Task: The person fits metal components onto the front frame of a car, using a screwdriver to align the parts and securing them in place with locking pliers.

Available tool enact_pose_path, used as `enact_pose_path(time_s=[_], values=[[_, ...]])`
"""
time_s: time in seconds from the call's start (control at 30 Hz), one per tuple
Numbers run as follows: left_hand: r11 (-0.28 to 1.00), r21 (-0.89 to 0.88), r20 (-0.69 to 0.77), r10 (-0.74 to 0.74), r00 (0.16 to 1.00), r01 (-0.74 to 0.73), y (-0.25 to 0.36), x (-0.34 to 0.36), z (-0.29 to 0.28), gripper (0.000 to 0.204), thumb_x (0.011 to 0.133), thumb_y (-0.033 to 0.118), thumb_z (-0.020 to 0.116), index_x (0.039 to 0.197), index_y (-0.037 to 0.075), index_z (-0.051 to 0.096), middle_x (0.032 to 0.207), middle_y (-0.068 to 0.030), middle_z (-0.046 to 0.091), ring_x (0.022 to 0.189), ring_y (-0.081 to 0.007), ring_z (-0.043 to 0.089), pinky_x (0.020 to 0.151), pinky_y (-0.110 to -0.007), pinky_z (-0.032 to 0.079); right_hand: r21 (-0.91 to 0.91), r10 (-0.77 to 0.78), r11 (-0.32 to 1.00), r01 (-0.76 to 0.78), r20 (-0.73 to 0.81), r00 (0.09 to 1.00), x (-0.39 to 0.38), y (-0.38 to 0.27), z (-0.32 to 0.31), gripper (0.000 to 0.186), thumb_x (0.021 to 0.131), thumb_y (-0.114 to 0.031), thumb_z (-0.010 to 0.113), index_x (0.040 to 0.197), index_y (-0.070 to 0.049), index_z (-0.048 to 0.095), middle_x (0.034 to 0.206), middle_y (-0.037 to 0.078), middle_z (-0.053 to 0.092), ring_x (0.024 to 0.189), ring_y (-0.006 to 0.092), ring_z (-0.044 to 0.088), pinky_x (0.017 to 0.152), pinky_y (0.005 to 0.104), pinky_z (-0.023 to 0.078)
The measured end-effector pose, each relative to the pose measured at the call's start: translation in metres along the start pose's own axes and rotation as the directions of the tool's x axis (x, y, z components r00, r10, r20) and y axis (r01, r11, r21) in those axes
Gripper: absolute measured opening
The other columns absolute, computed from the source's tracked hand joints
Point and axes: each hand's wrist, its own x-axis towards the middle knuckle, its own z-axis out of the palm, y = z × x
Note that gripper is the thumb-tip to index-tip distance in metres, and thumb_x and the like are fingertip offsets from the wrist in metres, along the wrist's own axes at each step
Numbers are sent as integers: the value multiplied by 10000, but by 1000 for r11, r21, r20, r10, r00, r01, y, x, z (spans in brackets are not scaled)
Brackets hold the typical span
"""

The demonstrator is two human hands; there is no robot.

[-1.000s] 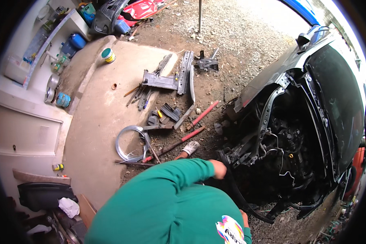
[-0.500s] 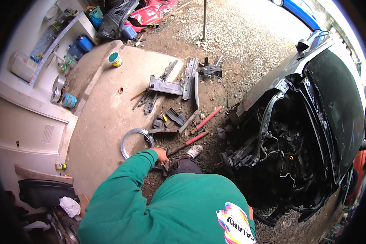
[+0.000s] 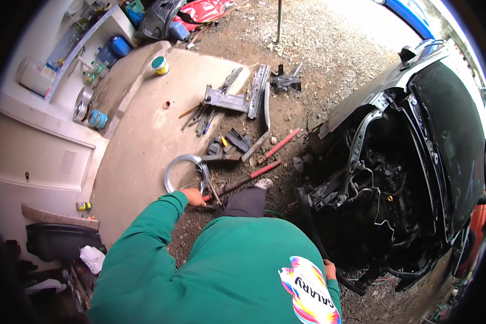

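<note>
Now our left hand (image 3: 193,196) is down at the ground, fingers curled around the near end of a long tool with a dark shaft and red grip (image 3: 243,181) that lies on the dirt just beside the coil of shiny grey wire (image 3: 184,171). A second ago that hand was up by the stripped front of the dark car (image 3: 394,178); half a second ago it had only reached the tools, so the reach is finished and the tool looks taken in hand. A second red-handled bar (image 3: 278,146) lies just beyond, untouched as before.

Our right hand (image 3: 329,268) shows only at the edge of the green sleeve, on the black rubber strip (image 3: 318,245) that hangs from the car's front; we cannot tell whether its fingers are closed on it.

Farther out, grey metal brackets (image 3: 237,100) and loose hand tools (image 3: 229,143) lie where they did, across the concrete slab (image 3: 146,124), with a green-lidded tin (image 3: 160,65) near its far rim.
</note>
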Motion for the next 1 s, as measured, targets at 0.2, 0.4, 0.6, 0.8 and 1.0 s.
enact_pose_path(time_s=[0.2, 0.4, 0.6, 0.8, 1.0], values=[[968, -38, 220, -234, 947, 249, -17, -73, 50, 624, 962, 595, 726, 1241, 41, 797, 1196, -200, 778, 1099, -382, 733, 1003, -492, 561, 129, 178, 975, -183, 46, 983, 4, -27, 4, 232, 1001, -159, 750, 1150, 5, 818, 978, 129, 815, 888, 187, 740, 824, 348, 583], [974, 197, 114, -134, 984, 110, -32, -52, 42, 542, 966, 558, 723, 1226, 91, 815, 1141, -173, 807, 1086, -363, 758, 976, -487, 579, 240, 164, 952, -192, 135, 977, 23, -35, 28, 270, 1031, -125, 703, 1259, 6, 763, 950, 64, 755, 789, 156, 679, 729, 330, 556], [993, -74, -42, -98, 994, 94, -36, -14, -47, 493, 947, 481, 746, 1262, 107, 808, 1196, -178, 801, 1160, -388, 738, 1048, -465, 557, 141, 176, 971, -194, 130, 976, 52, -76, 54, 264, 1018, -138, 727, 1241, -5, 778, 1016, 128, 792, 807, 203, 754, 717, 360, 613], [995, -83, -62, -62, 996, 57, -140, 70, -145, 577, 928, 554, 726, 1217, 62, 809, 1229, -236, 771, 1161, -433, 721, 1042, -507, 555, 182, 31, 983, -38, 41, 999, 95, -188, 77, 362, 1005, -149, 752, 1335, -3, 718, 1130, 145, 785, 909, 221, 755, 772, 372, 626], [918, -324, -144, -285, 948, 227, -265, 249, -265, 607, 842, 383, 882, 1293, -7, 768, 1345, -241, 741, 1269, -376, 708, 1133, -441, 537, 13, -238, 960, 279, -483, 843, 239, -408, 32, 656, 919, -128, 808, 1518, -49, 554, 1237, 210, 668, 1133, 375, 674, 1000, 462, 558]])
